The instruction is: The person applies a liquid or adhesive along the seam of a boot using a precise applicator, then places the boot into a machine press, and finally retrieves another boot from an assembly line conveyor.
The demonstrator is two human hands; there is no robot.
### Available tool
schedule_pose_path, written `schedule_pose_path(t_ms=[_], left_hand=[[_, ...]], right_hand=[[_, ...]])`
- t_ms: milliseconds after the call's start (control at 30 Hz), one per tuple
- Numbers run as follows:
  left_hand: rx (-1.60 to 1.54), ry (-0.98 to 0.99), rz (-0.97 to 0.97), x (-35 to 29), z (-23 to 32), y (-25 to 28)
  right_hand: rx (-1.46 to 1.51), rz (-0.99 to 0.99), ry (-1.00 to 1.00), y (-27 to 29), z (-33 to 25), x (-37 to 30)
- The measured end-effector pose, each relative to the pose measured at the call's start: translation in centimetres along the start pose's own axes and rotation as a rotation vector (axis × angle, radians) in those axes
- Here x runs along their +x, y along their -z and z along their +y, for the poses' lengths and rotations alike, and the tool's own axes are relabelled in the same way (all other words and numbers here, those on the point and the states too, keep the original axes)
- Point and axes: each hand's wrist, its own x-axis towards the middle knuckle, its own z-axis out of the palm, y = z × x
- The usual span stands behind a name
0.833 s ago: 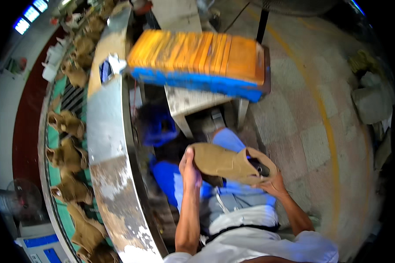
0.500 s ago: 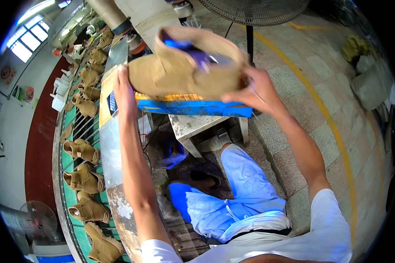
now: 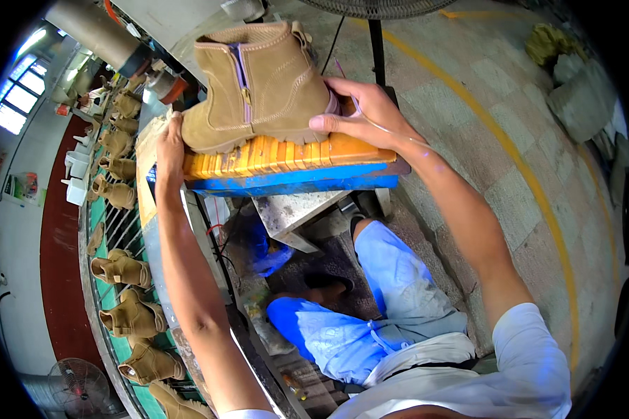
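A tan suede ankle boot with a side zipper on purple tape stands upright between my hands, its toe to the left. My left hand is closed on the toe end, its fingers partly hidden behind the boot. At the heel, my right hand grips with the thumb along the lower side and the fingers behind. Directly under the sole lies a ribbed orange pad on a blue base. Whether the sole rests on the pad, I cannot tell.
On the left, several tan boots stand on a conveyor of green belt and rods. A grey cylinder hangs beyond the boot. A stand fan stands at the back. Below the pad is a worn white stool.
The boot has turned from lying tilted with its opening toward me to upright, with its zipper side facing me. Both hands still hold toe and heel and have shifted slightly left in view.
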Motion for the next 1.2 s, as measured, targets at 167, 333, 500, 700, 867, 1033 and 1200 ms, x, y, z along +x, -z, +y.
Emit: schedule_pose_path(t_ms=[167,333,500,700,867,1033,1200], left_hand=[[-0.093,-0.096,-0.193,0.1,0.1,-0.4],[-0.111,0.000,-0.054,1.8,-2.2,1.8],[-0.110,0.009,-0.010,0.4,-0.7,0.4],[-0.037,-0.024,-0.037,-0.4,-1.2,2.5],[0.051,-0.089,0.080,-5.1,-1.0,2.4],[0.441,-0.236,0.448,-14.8,-1.0,-2.7],[0.434,-0.829,0.517,-25.4,-3.9,-7.6]], right_hand=[[-0.017,0.065,0.067,0.0,0.7,0.2],[-0.055,0.058,0.073,-0.6,0.6,0.3],[-0.027,0.029,0.000,0.0,-0.2,0.0],[-0.036,-0.115,-0.028,0.4,-0.9,0.6],[-0.233,0.127,0.074,1.9,0.3,-1.0],[-0.290,0.273,0.117,2.1,-3.3,-8.4],[-0.423,0.191,0.367,1.2,-8.3,-12.6]])
